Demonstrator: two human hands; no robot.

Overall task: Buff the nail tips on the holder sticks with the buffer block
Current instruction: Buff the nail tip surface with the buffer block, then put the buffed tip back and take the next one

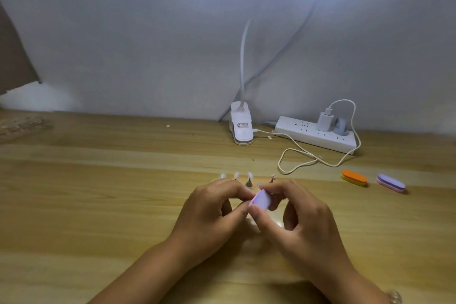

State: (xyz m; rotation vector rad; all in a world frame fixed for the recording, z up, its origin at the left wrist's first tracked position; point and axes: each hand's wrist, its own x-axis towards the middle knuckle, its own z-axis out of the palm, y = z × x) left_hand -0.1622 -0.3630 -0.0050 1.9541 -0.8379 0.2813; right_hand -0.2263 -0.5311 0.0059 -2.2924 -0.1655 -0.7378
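Centre frame, the right hand pinches one buffer; the left hand curls beside it, grasp unclear. Four nail tips stand behind; two spare buffers lie right.

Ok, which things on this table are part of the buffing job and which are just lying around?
In use: lilac buffer block held by the right hand; left hand beside it; nail tips on sticks.
Lying about: orange block, spare purple block, power strip, clip lamp.

Wooden counter: lamp base and power strip at the back, white cable looping in front, orange buffer beside purple buffer on the right, holder sticks lined up mid-counter.
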